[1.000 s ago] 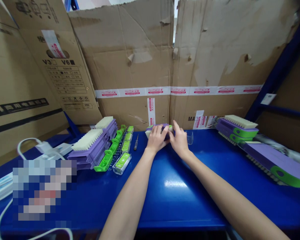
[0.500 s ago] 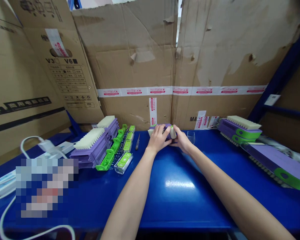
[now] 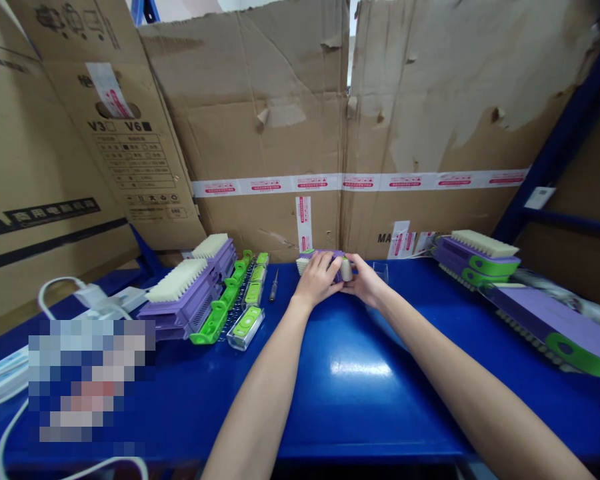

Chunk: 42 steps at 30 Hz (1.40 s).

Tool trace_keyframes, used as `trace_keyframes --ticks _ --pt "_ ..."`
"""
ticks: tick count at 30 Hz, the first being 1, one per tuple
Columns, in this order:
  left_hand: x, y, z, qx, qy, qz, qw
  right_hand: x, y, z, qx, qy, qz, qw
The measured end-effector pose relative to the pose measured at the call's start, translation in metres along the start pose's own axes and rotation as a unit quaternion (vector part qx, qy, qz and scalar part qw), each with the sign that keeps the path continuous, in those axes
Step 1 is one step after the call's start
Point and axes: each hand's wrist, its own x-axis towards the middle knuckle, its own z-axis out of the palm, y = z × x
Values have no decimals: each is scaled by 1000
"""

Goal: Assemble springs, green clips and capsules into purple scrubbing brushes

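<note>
Close to the cardboard at the back, both hands are on a purple brush (image 3: 337,254) with off-white bristles showing at its left end. My left hand (image 3: 318,279) wraps over the brush, fingers curled around its body. At the brush's right end, my right hand (image 3: 364,281) grips around a pale rounded piece (image 3: 347,269), whose join with the brush is partly hidden by the fingers. Just beyond the right hand stands a small clear plastic box (image 3: 381,272). A screwdriver (image 3: 274,288) lies left of the left hand.
On the left are stacked purple brush bodies (image 3: 180,300), a row of green end parts (image 3: 220,310) and clear cases with green inserts (image 3: 246,328). A white power strip (image 3: 123,300) with cables lies beyond. Finished-looking purple-green brushes (image 3: 560,320) sit right. Cardboard (image 3: 275,133) walls the back.
The right hand's fingers have shifted slightly at the brush's right end, and the pale piece shows more fully. The left hand stays on the brush. The view has moved a little.
</note>
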Motion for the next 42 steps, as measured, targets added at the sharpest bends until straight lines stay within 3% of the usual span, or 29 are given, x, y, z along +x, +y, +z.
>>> trace_keyframes --ticks 26,33,35,37,40,42 --pt "-2 -1 5 -3 -4 2 1000 -3 -6 -3 2 -23 49 999" --pt "-2 -4 6 -41 27 -28 998 -4 -1 -1 3 -36 53 998" --pt "-2 -5 7 -59 45 -46 996 -4 2 1 -16 -8 19 1000" --pt "-2 -6 7 -71 54 -53 995 -4 5 4 -72 61 -86 992" --pt "-3 -7 8 -76 56 -56 994 -5 5 6 -190 174 -299 919" --pt "-3 -8 8 -74 63 -66 993 -6 1 2 -225 241 -368 870"
